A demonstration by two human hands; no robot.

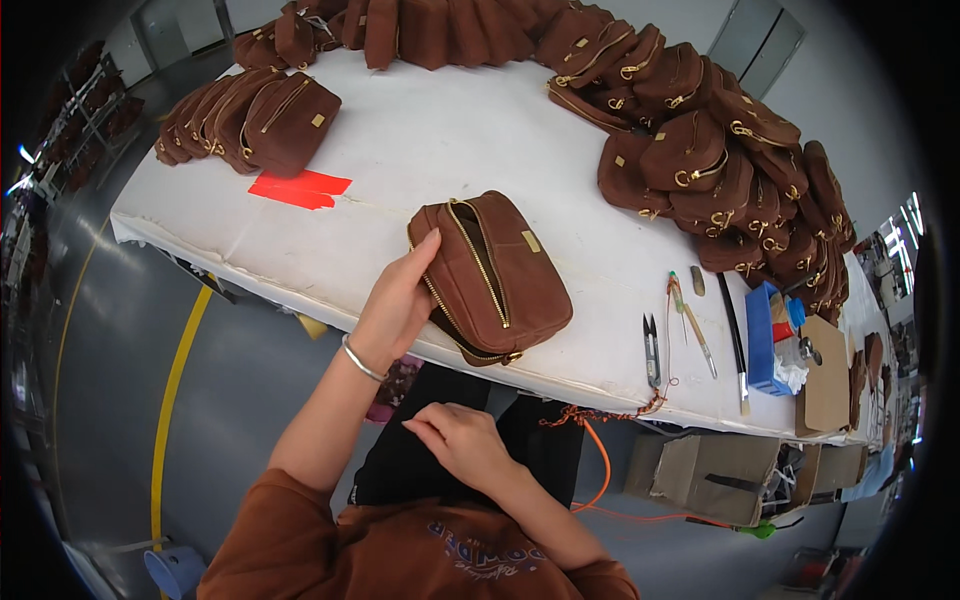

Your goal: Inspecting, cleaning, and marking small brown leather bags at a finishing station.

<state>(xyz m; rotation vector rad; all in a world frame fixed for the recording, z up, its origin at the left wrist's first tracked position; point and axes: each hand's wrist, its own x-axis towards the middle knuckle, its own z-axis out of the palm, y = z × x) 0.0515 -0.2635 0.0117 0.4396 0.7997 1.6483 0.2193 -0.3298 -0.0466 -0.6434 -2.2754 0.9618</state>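
Observation:
A brown zippered pouch bag (500, 270) with gold zips and a small gold plate stands tilted near the table's front edge. My left hand (398, 300) is closed on its left side, with the thumb on top and the other fingers mostly hidden behind it. The zip on the bag's front panel gapes, showing a dark inside. A second zip runs along the lower left edge to a gold fitting at the bottom. Over my lap, apart from the bag, my right hand (458, 440) is loosely closed; I see nothing in its fingers.
Brown bags (290, 120) stand in a row at the left, more lining the back, with a tall heap (720, 170) at the right. Red tape (300, 188) marks the white table. Thread snips (652, 350), a brush (735, 340) and a blue bin (768, 340) lie right.

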